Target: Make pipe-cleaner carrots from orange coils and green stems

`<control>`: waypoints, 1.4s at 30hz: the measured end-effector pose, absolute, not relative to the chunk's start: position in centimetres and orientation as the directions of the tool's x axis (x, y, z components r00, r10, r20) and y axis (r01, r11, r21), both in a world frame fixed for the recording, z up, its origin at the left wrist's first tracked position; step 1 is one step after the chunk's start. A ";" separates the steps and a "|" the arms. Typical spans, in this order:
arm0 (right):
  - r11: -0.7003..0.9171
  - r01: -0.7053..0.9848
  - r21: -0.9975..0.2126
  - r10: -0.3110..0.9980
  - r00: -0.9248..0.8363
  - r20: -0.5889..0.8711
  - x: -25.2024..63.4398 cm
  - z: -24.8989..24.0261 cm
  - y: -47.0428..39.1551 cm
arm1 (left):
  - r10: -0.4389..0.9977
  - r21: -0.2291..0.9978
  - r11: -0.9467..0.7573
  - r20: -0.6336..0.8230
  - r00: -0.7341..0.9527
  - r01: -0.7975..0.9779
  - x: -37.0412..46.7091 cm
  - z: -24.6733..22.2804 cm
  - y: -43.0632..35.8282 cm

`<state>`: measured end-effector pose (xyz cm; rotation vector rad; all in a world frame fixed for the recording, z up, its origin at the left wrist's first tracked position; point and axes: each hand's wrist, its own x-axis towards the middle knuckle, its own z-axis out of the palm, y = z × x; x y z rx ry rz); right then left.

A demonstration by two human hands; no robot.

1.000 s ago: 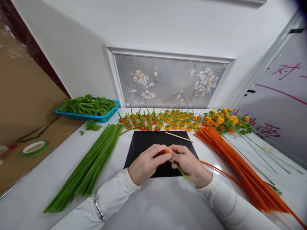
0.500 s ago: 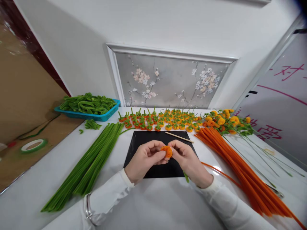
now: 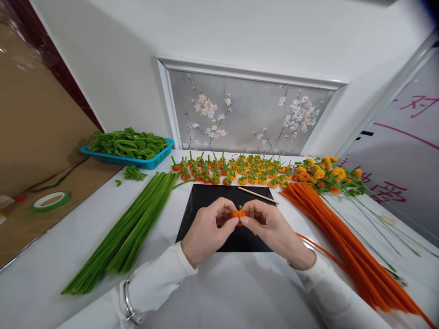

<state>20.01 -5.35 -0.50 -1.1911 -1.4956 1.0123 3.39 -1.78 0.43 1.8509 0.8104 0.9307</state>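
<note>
Between the fingertips of both hands is a small orange pipe-cleaner pumpkin (image 3: 238, 214) with a bit of green at its top. My left hand (image 3: 211, 227) pinches it from the left, thumb and fingers closed. On the other side my right hand (image 3: 270, 228) grips it the same way; the fingers partly cover it. Both hands are above a black mat (image 3: 199, 201). A thin wooden stick (image 3: 259, 195) lies across the mat's far right edge. Rows of similar orange and yellow pumpkins (image 3: 252, 170) with green tops stand behind the mat.
Green pipe cleaners (image 3: 130, 228) lie to the left, orange ones (image 3: 329, 233) to the right. A blue basket (image 3: 151, 163) of curled green pieces stands back left, near a tape roll (image 3: 51, 201). Yellow and orange flowers (image 3: 318, 174) with long stems lie back right.
The orange pumpkin has been turned, so its green top now points up and away. Both thumbs now press on its near side. The view has shifted slightly.
</note>
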 end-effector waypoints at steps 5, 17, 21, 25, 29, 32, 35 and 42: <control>0.144 0.004 -0.990 0.989 -0.029 0.144 19.3 -0.1 -5.6 | 0.849 0.977 -0.214 0.176 0.497 0.019 3.6 0.9 -1.6; 0.029 0.024 -0.999 0.998 -0.065 0.028 20.2 0.5 -5.7 | 0.845 0.999 -0.039 0.024 0.535 0.017 3.4 1.3 -1.3; 0.009 0.072 -0.997 0.992 -0.126 0.000 20.7 0.6 -5.7 | 0.830 0.993 -0.103 0.056 0.554 0.053 3.4 1.4 -1.4; 0.035 0.027 -0.999 0.994 -0.103 0.032 20.2 0.2 -5.7 | 0.833 0.999 0.047 -0.024 0.553 -0.027 3.3 1.1 -1.5; 0.111 -0.022 -0.994 0.993 -0.033 0.112 19.3 -0.3 -5.8 | 0.773 0.922 0.362 -0.216 0.596 -0.137 3.2 0.8 -1.2; 0.156 -0.028 -0.987 0.988 -0.004 0.156 18.9 -0.5 -5.9 | 0.727 0.867 0.467 -0.264 0.634 -0.175 3.0 0.7 -0.9; 0.194 -0.002 -0.981 0.981 0.001 0.194 18.9 -0.5 -6.0 | 0.712 0.856 0.484 -0.262 0.652 -0.184 2.9 0.7 -0.7; 0.139 0.031 -0.990 0.990 -0.034 0.138 19.3 0.0 -5.9 | 0.748 0.949 0.301 -0.172 0.641 -0.097 2.5 1.1 -0.9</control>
